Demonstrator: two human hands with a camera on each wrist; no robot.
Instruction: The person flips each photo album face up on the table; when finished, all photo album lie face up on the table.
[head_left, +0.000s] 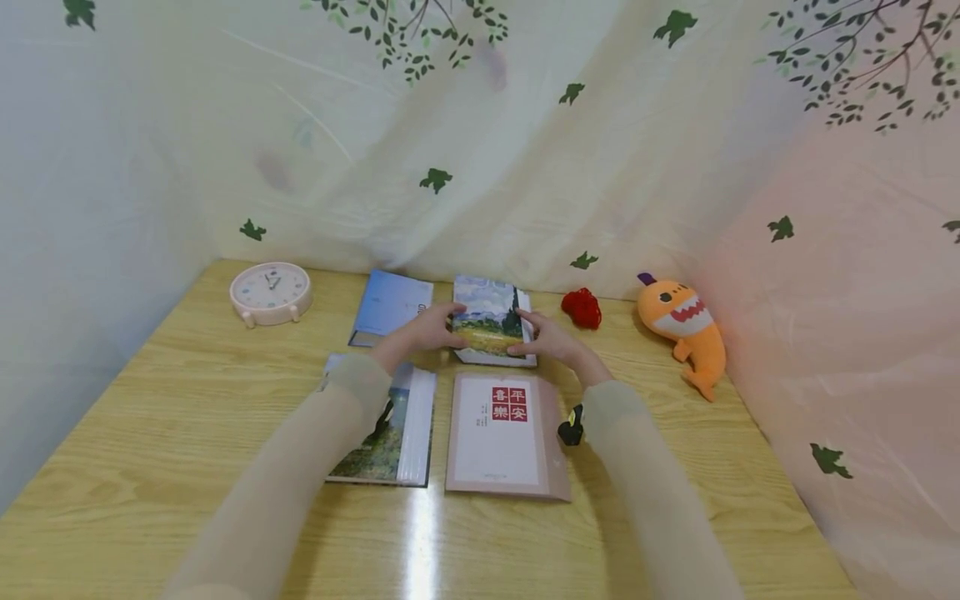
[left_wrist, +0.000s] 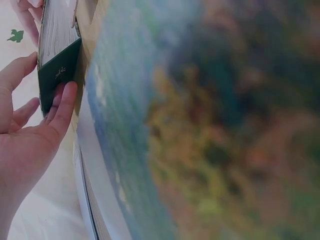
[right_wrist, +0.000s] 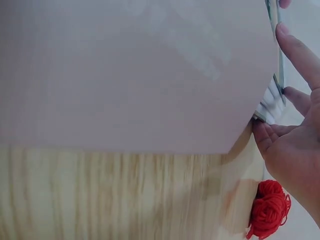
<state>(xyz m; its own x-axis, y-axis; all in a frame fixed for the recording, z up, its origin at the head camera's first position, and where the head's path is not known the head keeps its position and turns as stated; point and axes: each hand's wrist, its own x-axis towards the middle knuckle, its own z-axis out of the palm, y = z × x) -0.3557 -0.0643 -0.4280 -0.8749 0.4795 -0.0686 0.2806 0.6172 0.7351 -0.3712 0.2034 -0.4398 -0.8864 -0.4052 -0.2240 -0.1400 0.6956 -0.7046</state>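
Observation:
At the back middle of the table, both hands hold a thick book with a painted landscape cover (head_left: 486, 312) from its two sides. My left hand (head_left: 431, 327) grips the left side; the left wrist view shows its fingers against the dark green spine (left_wrist: 59, 70), thumb at the cover's edge. On the opposite side, my right hand (head_left: 555, 342) grips the page edge, which peeks out in the right wrist view behind a pale pink book cover (right_wrist: 125, 75). That pink book (head_left: 480, 450), with red square characters, lies nearer than the held one. Left of it is another painting-covered book (head_left: 382, 450), partly under the left sleeve.
A blue book (head_left: 390, 304) lies just left of the held book. Farther left stands a pink round clock (head_left: 272, 292). Red yarn (head_left: 582, 308) and an orange plush shark (head_left: 701, 342) sit at the right. A leaf-printed curtain (head_left: 510, 208) hangs behind the wooden table (head_left: 187, 400).

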